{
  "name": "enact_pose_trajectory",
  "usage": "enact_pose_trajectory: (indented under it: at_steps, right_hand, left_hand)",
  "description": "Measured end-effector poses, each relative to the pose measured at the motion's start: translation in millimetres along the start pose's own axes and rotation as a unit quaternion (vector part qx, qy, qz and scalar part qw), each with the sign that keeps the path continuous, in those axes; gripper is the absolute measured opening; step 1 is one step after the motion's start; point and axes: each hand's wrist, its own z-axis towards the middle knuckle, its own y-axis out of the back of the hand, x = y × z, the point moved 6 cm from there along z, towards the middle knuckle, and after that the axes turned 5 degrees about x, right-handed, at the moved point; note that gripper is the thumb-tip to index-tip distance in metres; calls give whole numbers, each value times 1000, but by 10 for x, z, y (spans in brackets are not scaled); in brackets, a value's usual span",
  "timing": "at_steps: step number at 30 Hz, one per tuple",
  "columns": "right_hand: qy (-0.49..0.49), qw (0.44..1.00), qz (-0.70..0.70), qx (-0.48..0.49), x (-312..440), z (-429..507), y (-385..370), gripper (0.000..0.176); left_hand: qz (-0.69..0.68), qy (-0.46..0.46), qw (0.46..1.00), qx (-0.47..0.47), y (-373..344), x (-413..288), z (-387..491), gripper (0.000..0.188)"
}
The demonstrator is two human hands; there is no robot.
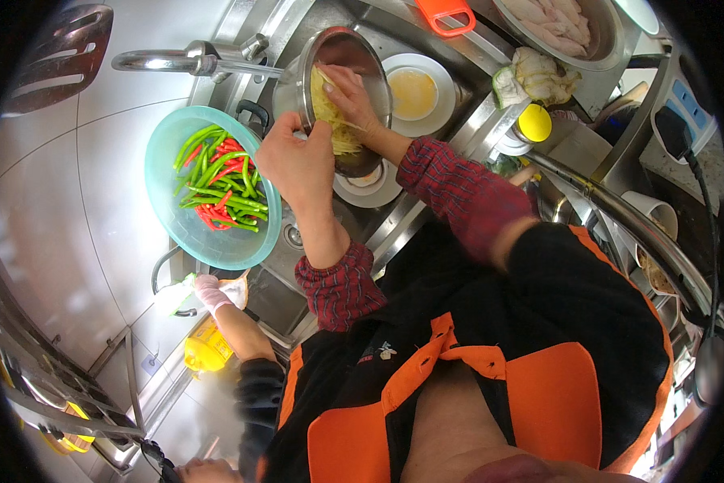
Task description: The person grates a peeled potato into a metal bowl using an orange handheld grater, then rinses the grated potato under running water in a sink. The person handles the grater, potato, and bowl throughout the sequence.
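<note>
A steel bowl (377,66) is tilted over the sink, with pale yellow shreds (323,108), likely potato, inside it. My left hand (298,160) grips the near left part of its rim between thumb and fingers. Inside the bowl, my right hand (353,99) is cupped over the shreds and holds them against the wall. A steel faucet (156,61) points at the bowl, and a stream runs from its spout to behind the rim. Beyond the bowl sits a white dish (410,96) with yellowish liquid. Another white dish (371,196) is partly hidden under the bowl.
On the left, a turquoise plastic basin (156,181) holds green and red chili peppers (220,178). A co-worker's gloved hand (211,293) is below it, near a yellow package (208,347). A steel basin (615,36) of pale raw meat and an orange-handled tool (452,27) are at the top right.
</note>
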Motion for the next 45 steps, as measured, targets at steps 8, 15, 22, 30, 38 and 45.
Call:
enact_pose_trajectory:
  at_steps: [8, 15, 22, 30, 38, 45]
  right_hand:
    - [16, 997, -69, 8, -202, -55, 25, 43]
    - [-26, 869, -397, 293, -925, -54, 74, 40]
    - [29, 815, -432, 385, -1261, 459, -65, 40]
    - [-131, 780, -471, 391, -1548, 861, -30, 45]
    - [-40, 647, -579, 494, -1170, 109, -519, 66]
    - [55, 608, -581, 539, -1326, 368, -264, 48]
  left_hand:
    - [-50, -15, 999, 4, -208, 334, -76, 16]
    - [-567, 370, 735, 41, -1565, 1787, -469, 12]
    - [-612, 452, 647, 57, -2368, 2151, -360, 13]
    - [-646, 426, 634, 15, -2375, 2146, -177, 16]
    - [-631, 392, 668, 47, -2429, 2112, -155, 17]
    - [-657, 393, 641, 52, -2403, 2110, -278, 26]
